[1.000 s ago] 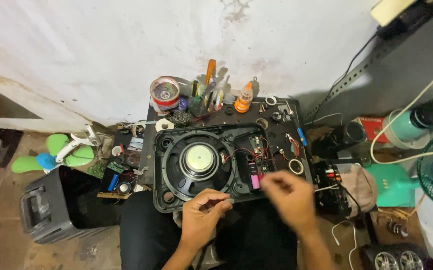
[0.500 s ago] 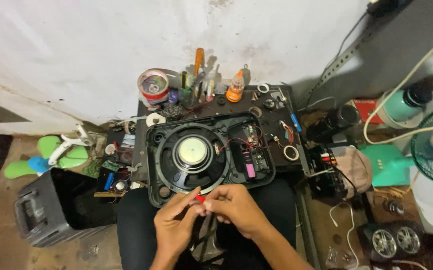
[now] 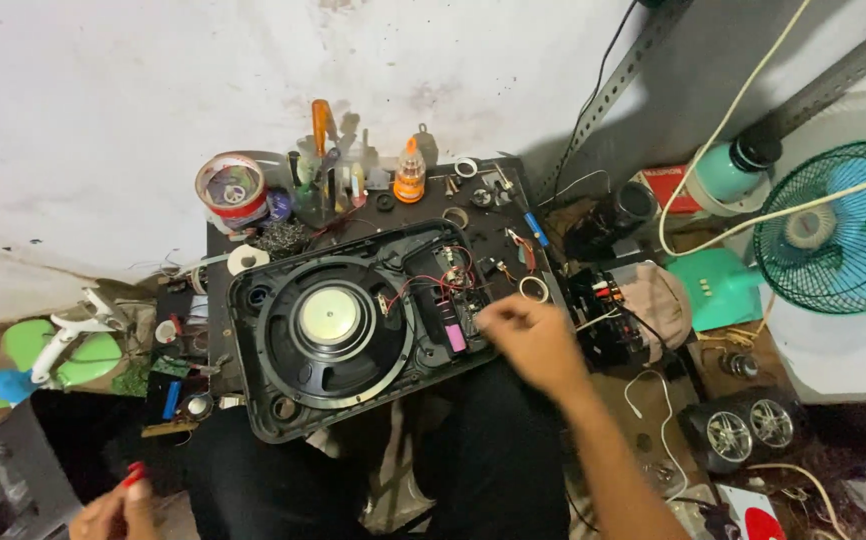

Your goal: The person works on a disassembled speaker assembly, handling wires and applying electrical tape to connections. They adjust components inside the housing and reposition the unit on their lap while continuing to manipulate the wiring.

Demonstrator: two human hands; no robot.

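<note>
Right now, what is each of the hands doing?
Left hand: closed on a small red-tipped tool, low beside the lap.
Right hand: fingers curled at the speaker housing edge; holding anything cannot be told.

Plastic, metal and plaster as we see them

We see a matt black plastic speaker shell (image 3: pixel 373 330) around a glossy metal-looking dome (image 3: pixel 330 316) — behind it a rough, stained white wall (image 3: pixel 103 90). The fan (image 3: pixel 838 225) has a shiny teal grille — thin wire.
</note>
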